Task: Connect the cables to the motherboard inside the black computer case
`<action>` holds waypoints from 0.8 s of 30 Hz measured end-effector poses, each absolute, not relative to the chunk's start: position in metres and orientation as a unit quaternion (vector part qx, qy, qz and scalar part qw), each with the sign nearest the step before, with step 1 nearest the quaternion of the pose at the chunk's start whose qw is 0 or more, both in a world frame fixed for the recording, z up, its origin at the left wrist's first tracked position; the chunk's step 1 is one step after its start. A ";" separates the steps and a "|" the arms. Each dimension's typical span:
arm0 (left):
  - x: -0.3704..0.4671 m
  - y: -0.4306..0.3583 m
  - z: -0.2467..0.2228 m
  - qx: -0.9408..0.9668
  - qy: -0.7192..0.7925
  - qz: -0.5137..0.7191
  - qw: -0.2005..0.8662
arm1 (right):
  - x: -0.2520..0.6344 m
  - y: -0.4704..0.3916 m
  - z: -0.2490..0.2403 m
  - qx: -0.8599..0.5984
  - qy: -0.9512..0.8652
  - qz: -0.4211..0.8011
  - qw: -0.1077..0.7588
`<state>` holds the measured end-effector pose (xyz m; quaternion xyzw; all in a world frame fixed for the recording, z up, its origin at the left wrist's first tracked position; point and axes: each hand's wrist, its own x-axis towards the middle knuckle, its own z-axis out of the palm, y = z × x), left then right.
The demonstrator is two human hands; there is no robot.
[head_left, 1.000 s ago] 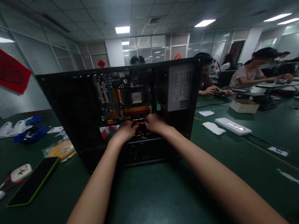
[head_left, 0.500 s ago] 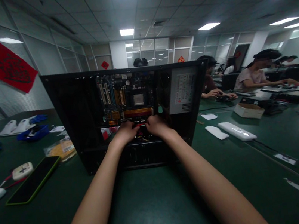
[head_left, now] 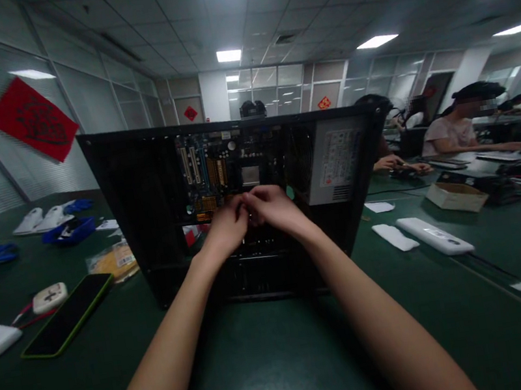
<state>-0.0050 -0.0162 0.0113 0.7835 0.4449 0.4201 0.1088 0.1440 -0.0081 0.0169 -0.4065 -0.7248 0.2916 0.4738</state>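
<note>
A black computer case (head_left: 117, 211) stands on its edge on the green table (head_left: 272, 364), its open side facing me. Inside it are a motherboard (head_left: 209, 163) with a square metal processor (head_left: 251, 175) and, at the right, a grey power supply (head_left: 337, 160). My left hand (head_left: 229, 225) and my right hand (head_left: 273, 206) meet in front of the board's lower part, fingertips pinched together. What they hold, if anything, is too small and dark to make out.
A phone with a green edge (head_left: 69, 315), a blue tray (head_left: 68, 232) and a yellow bagged item (head_left: 115, 261) lie at left. At right are a white power bank (head_left: 435, 234) and a cardboard box (head_left: 457, 193). Other people (head_left: 451, 132) sit beyond.
Both hands have risen slightly and come together, from apart at the board's lower edge to fingertips touching. The whole view has shifted a little, with the case appearing further right.
</note>
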 end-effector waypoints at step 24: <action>0.087 -0.107 -0.001 0.655 0.074 0.399 0.637 | 0.144 -0.086 0.069 0.350 -0.401 0.724 0.439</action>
